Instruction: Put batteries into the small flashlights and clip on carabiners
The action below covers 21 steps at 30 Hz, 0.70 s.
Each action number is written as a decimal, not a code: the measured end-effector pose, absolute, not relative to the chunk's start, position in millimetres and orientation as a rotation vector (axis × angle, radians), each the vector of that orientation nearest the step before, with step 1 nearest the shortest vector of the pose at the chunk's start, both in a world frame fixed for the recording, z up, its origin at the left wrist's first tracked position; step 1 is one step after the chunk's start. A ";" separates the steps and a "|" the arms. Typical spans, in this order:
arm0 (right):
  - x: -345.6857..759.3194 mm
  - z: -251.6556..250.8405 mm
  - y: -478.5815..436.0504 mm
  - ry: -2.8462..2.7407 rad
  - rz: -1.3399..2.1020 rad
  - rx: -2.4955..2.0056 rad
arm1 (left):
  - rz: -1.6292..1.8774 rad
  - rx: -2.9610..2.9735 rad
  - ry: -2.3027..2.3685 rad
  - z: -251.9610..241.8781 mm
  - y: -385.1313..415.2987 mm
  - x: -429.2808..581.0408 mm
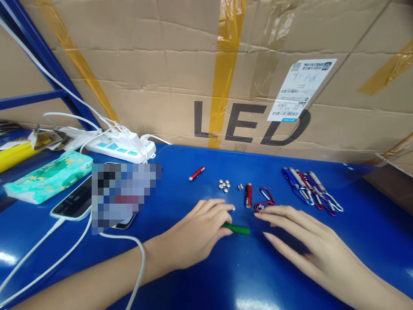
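Observation:
My left hand is closed on a green tube, which sticks out to the right between thumb and fingers. A tiny silver piece shows at its fingertips. My right hand is open, thumb apart from the fingers, its fingertips beside a red carabiner clip and a small silver part. Just beyond both hands stands or lies a red metal tube, with a small silver cap to its left. Several button cells lie grouped farther left.
A slim red flashlight lies at the back. Several coloured flashlights with carabiners sit at right. On the left are a phone, a tissue pack, a power strip and white cables. A large cardboard box stands behind.

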State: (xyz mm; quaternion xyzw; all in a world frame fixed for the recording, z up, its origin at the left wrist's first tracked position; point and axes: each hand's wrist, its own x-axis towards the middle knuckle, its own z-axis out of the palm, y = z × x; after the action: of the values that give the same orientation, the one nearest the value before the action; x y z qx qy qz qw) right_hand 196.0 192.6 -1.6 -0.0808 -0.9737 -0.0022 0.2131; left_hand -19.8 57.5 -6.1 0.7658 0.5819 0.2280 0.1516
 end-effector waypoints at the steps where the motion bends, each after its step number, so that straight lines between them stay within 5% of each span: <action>1: 195.7 -2.2 192.3 -2.711 0.012 -0.225 | 0.664 2.155 1.619 -4.7 54.9 -15.9; 12: 193.6 4.7 182.3 -2.889 0.059 -0.148 | 1.214 1.487 1.636 -4.8 54.2 -2.8; 21: 194.8 1.8 183.7 -2.871 0.088 -0.166 | 1.349 1.535 1.612 -10.2 52.0 -2.8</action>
State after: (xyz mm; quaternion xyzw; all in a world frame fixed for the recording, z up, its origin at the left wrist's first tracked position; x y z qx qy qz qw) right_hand 194.8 183.7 1.8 -0.0572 -0.9892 0.0303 0.1317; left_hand -2.8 52.0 -10.2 0.5683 0.5971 0.4996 0.2662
